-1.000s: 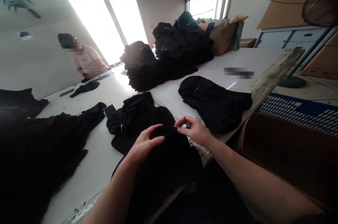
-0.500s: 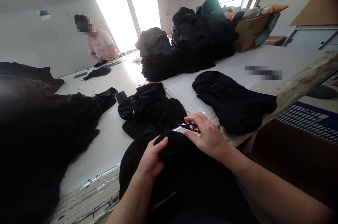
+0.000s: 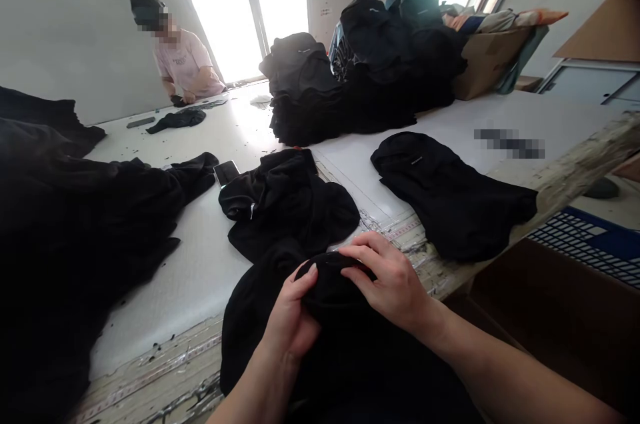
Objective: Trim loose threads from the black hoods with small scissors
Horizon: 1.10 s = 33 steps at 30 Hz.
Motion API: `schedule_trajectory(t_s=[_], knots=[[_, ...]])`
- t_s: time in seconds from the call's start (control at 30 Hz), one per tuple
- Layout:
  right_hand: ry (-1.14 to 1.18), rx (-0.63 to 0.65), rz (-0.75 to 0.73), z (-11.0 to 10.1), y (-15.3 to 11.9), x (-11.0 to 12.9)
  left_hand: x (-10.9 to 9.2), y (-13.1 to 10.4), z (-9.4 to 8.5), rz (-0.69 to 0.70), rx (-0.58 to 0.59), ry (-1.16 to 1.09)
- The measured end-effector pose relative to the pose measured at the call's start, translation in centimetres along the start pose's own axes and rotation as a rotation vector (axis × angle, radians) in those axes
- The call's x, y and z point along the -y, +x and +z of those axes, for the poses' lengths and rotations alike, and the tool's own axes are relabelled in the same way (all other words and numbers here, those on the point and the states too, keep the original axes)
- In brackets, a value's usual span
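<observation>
My left hand (image 3: 293,314) is closed on the edge of a black knit garment (image 3: 345,351), its thumb lying on top of the fabric. My right hand (image 3: 395,281) is bent over the same edge with fingertips close together at the cloth. It holds small thread snips, now almost wholly hidden by fingers and fabric, with only a trace of red showing. The garment hangs over the table's front edge towards me. Just beyond my hands lies a crumpled black garment (image 3: 295,204) with a small white tag or thread.
A flat black hood-shaped piece (image 3: 450,197) lies at right. Tall black stacks (image 3: 345,91) and a cardboard box (image 3: 485,61) stand behind. Black cloth (image 3: 100,224) fills the left, near a phone (image 3: 227,173). A co-worker (image 3: 185,67) handles dark cloth across the table (image 3: 200,291).
My right hand has come down onto the garment's edge, and the snips, plainly visible before, are now mostly hidden. My left hand keeps its hold. The view has shifted slightly.
</observation>
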State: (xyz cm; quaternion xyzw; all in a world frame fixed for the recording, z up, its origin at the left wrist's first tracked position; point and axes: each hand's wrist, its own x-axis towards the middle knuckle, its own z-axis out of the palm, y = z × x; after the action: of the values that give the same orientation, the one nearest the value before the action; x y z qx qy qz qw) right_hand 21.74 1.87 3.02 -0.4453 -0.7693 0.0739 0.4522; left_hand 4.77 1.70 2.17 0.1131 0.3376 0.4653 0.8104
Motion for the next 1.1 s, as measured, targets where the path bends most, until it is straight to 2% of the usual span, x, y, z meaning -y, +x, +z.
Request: schedule_trajectory(t_s=[0.3,0.57,1.1], knots=[[-0.051,-0.031,-0.023,-0.24,0.02,0.22,-0.02,-0.19,0.53,-0.085,-0.071,-0.104],[-0.066,0.009,-0.095,-0.44,0.17,-0.07,-0.06,-0.49,0.42,-0.078,-0.035,-0.084],[-0.118,-0.008,-0.203,-0.6,0.18,-0.69,-0.17,-0.41,0.56,-0.111,-0.066,-0.07]])
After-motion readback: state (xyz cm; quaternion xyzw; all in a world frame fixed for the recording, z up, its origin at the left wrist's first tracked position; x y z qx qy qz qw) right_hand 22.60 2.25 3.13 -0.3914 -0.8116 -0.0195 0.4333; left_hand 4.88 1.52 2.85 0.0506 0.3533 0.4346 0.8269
